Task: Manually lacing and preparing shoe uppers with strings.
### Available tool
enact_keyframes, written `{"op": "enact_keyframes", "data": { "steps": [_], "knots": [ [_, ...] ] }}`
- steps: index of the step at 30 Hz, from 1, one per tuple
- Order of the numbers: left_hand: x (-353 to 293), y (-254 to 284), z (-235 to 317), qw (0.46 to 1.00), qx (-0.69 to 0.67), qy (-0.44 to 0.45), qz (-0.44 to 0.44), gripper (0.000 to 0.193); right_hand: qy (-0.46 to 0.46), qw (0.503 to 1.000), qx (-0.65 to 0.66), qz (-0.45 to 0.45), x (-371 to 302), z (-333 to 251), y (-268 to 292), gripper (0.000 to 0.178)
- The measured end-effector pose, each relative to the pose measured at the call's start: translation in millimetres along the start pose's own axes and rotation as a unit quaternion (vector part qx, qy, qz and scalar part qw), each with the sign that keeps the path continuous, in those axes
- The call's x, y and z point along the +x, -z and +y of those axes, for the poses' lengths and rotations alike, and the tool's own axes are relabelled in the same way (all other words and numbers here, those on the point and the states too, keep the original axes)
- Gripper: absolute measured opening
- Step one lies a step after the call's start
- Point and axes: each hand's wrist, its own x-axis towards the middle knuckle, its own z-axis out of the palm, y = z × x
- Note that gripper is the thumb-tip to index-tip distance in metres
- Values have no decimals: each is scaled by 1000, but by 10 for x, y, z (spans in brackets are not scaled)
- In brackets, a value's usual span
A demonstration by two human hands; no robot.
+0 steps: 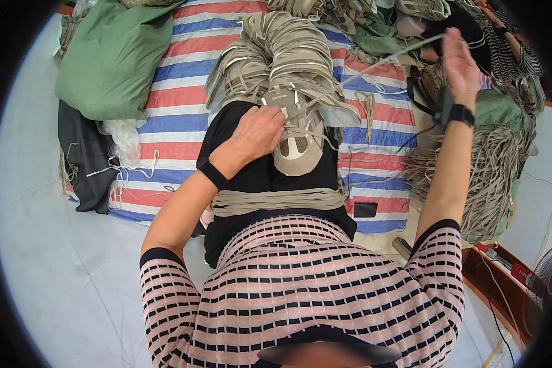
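Note:
A beige shoe upper (297, 138) lies on my black-covered lap. My left hand (259, 132) presses down on it at its left side, near the tongue. My right hand (459, 58) is raised far up to the right and grips a beige shoelace (380, 63) that runs taut from the upper to the hand. A bundle of beige laces (276, 200) lies across my lap below the upper. Behind the upper sits a pile of more beige shoe uppers (276, 55).
A red, white and blue striped sheet (178, 92) covers the floor ahead. A green sack (113, 55) and dark cloth (83, 153) lie at the left. A big heap of beige laces (490, 178) is at the right. A fan (549, 276) stands lower right. Another person's sleeve (512, 52) shows at the top right.

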Motion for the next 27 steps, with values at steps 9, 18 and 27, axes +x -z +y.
{"op": "enact_keyframes", "data": {
  "steps": [9, 18, 27],
  "knots": [
    [-65, 69, -149, 981, 1, 192, 12, 12, -129, 902, -394, 119, -483, 1677, -627, 30],
    [-30, 155, -167, 756, -549, 357, -2, 16, -90, 661, -706, -238, -876, 2710, -992, 27],
    [-128, 233, -311, 823, -483, 295, -52, 7, -203, 568, -741, -296, -767, 2736, -914, 16]
  ]
}}
